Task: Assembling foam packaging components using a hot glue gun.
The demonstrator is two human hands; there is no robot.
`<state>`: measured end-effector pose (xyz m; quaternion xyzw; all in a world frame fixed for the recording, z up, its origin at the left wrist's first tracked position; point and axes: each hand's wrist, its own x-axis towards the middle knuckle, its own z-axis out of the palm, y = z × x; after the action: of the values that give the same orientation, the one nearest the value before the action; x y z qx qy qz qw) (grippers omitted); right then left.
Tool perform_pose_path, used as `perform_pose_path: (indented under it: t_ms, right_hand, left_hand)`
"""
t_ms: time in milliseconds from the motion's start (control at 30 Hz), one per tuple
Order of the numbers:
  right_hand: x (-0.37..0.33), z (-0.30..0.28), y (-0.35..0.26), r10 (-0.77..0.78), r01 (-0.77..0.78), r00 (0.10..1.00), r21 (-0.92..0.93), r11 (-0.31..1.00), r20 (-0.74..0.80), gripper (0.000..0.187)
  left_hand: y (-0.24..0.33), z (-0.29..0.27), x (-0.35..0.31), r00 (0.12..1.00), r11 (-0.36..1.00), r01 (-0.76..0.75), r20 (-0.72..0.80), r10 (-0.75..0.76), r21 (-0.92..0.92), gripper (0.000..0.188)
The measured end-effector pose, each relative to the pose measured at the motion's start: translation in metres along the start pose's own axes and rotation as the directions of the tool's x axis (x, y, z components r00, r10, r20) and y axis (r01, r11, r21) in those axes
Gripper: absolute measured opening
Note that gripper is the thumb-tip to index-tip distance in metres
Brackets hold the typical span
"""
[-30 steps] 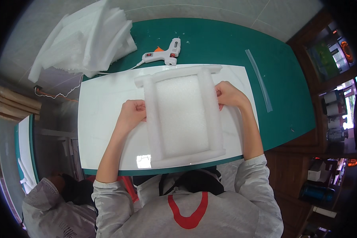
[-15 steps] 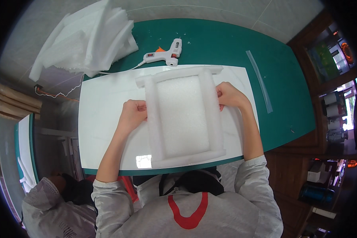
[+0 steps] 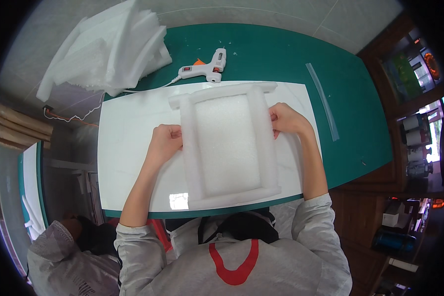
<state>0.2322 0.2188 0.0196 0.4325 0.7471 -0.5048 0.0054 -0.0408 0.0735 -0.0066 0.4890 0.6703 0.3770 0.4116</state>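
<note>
A white foam tray [image 3: 228, 143], a flat sheet edged by four thick foam strips, lies on a glossy white board [image 3: 133, 116] in front of me. At its left side my left hand [image 3: 166, 141] is closed, fingertips pressed to the outer face of the long strip. My right hand [image 3: 284, 120] grips the opposite strip, higher up, with bent fingers. Parts of the fingers on both hands are hidden against the foam. Beyond the tray rests a white hot glue gun [image 3: 204, 66] with an orange trigger, its cord running left.
White foam sheets [image 3: 111, 49] are piled at the far left of the green table [image 3: 276, 54]. A clear glue stick [image 3: 323, 101] lies on the right. Someone in a grey top [image 3: 74, 256] is at lower left, and wooden shelving [image 3: 385, 212] stands along the right.
</note>
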Motion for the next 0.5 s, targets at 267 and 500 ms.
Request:
perform_pose_path:
  t_ms: [267, 500]
  right_hand:
    - [0.0016, 0.0007, 0.0025, -0.013, 0.013, 1.000, 0.017, 1.000, 0.004, 0.013]
    - [0.0005, 0.0006, -0.0011, -0.025, 0.024, 1.000, 0.013, 1.000, 0.007, 0.014]
  left_hand:
    - [-0.0009, 0.0015, 0.0005, 1.000, 1.000, -0.013, -0.012, 0.013, 0.000, 0.014]
    - [-0.0030, 0.0012, 0.0019, 1.000, 1.000, -0.023, -0.010, 0.023, -0.001, 0.014]
